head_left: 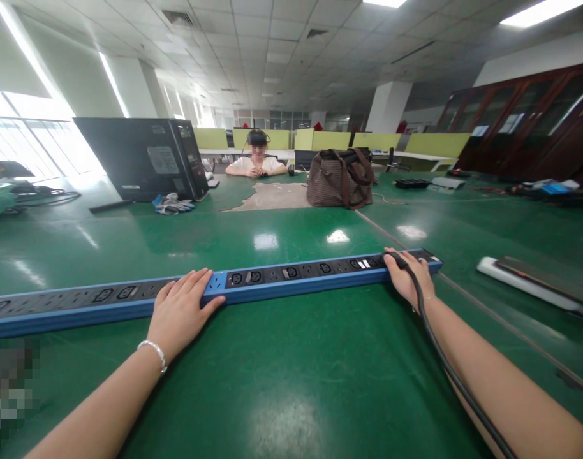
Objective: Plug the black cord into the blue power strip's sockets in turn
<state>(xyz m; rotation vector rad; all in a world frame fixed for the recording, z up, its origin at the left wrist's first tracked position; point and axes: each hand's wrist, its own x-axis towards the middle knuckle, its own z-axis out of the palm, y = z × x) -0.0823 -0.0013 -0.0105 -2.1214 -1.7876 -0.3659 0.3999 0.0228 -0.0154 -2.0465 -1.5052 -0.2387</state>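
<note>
A long blue and black power strip point(282, 288) lies across the green table, with a row of sockets along its top. My left hand point(184, 306) grips it left of the middle, fingers over the top and thumb on the near side. Near the strip's right end, my right hand point(406, 277) is closed around a black plug point(391, 256), which sits at a socket. Whether the plug is fully seated I cannot tell. A black power cord point(428, 325) runs from it along my right forearm to the bottom edge.
At the back left stands a black computer case point(145, 156), with gloves point(173, 203) beside it. A brown bag point(340, 178) sits at the back. Opposite me sits a person point(258, 156). A white, dark-topped object point(535, 287) lies at the right.
</note>
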